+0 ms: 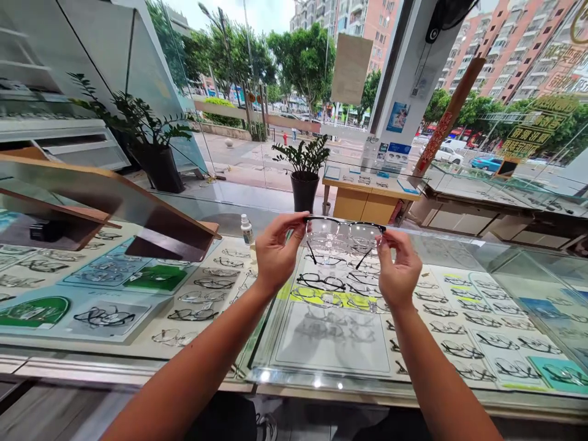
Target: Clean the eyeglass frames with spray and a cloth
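Glass desk [114,366] below; left hand [277,254] and right hand [400,269], each grip pinched on one end of glasses [345,223] held above it. Long axis left-right, right end slightly lower; temple tips [314,260] point down. Some fingertips hidden; lower lens edges faint.

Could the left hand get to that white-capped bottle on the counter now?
Probably yes: the white-capped bottle stands near the left hand with nothing visible between them, though that hand holds eyeglasses.
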`<state>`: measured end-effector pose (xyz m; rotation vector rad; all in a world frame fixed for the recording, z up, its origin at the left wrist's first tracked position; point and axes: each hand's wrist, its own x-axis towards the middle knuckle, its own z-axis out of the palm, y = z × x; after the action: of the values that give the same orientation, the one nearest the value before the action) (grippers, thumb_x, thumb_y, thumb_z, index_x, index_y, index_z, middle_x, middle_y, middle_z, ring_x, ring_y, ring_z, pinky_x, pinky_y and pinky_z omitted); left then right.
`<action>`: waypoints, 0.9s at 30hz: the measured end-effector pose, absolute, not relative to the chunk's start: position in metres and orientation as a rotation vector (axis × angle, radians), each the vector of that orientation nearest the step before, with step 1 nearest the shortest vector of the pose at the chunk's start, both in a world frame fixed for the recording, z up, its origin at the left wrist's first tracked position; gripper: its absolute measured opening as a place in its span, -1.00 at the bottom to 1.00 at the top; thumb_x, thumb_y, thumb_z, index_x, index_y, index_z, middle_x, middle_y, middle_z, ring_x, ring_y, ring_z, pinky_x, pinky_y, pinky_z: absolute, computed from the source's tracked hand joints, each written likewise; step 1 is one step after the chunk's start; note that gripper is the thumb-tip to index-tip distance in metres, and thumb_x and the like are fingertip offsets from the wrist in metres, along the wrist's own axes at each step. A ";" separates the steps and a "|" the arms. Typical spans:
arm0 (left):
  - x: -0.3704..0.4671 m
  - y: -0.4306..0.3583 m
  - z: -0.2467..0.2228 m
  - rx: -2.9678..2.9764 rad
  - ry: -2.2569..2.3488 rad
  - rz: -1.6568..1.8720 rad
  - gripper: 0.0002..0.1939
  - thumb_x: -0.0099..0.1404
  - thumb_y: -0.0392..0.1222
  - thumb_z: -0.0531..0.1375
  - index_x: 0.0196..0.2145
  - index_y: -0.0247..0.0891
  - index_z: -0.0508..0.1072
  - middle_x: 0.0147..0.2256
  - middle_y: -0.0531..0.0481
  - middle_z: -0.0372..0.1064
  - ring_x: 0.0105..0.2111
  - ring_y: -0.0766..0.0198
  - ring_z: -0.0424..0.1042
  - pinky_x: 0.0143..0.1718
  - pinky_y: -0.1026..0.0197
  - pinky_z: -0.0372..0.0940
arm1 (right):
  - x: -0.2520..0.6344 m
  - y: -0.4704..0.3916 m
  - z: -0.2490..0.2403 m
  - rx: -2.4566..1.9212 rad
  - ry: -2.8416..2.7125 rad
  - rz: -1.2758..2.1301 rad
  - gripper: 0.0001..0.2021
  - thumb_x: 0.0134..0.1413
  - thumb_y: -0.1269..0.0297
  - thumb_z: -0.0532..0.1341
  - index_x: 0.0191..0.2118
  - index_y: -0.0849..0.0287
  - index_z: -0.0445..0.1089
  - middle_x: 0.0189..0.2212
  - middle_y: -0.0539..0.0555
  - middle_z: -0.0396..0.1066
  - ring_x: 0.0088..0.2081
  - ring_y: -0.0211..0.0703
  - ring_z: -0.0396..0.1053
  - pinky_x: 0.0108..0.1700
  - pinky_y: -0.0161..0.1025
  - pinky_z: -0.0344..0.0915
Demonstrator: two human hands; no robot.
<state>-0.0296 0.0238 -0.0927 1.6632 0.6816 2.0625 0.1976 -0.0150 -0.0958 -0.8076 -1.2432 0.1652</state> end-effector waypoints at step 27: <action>-0.023 0.049 -0.001 1.777 0.478 2.432 -0.78 0.30 -0.27 0.45 -0.10 -0.05 0.72 -0.20 0.02 0.65 -0.24 0.26 0.63 -0.16 0.12 0.60 | 0.205 -0.012 0.004 -0.787 -1.345 -0.101 -0.85 0.38 0.21 0.30 -0.02 -0.01 0.58 -0.23 0.02 0.61 -0.28 -0.14 0.56 -0.26 -0.13 0.50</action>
<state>-0.0234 0.0494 -0.0011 1.7772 0.4781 2.4321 0.2052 -0.0124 0.0039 -0.7868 -1.3454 -0.1014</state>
